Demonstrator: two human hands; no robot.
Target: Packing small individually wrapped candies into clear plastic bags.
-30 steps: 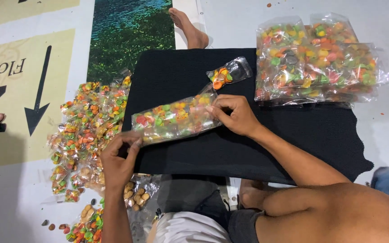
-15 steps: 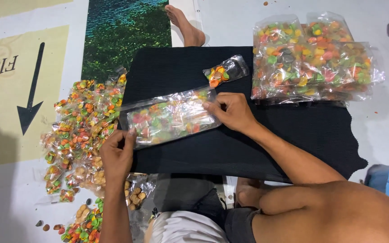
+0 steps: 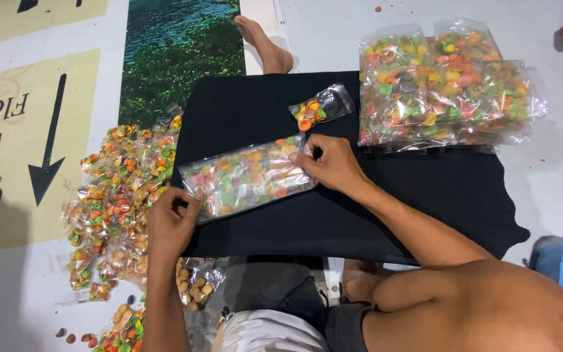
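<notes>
Floor (image 3: 353, 32) is pale, with a big printed banner (image 3: 40, 124) laid flat at left: yellow panels, black arrows, a green-blue landscape strip. Black cloth (image 3: 425, 189) is spread over the middle as the work surface. Stack of filled clear bags (image 3: 444, 85) holding multicoloured sweets sits on the cloth's far right corner, partly overhanging onto the floor. Loose heap of small sweet packets (image 3: 115, 195) lies on the banner just beside the cloth's left edge, running down toward the person's knee. Long clear bag (image 3: 249, 177) packed with the same coloured sweets lies flat on the cloth, tilted, between both hands. Left hand (image 3: 171, 225) is clamped on its near-left end, fingers curled over the edge. Right hand (image 3: 333, 163) pinches its far-right end, fingertips closed on the plastic. Hands are well apart, one per end. Small, partly filled packet (image 3: 320, 107) lies on the cloth just beyond the right hand, not touching it. Someone's bare foot (image 3: 265, 42) rests at the cloth's far edge.
</notes>
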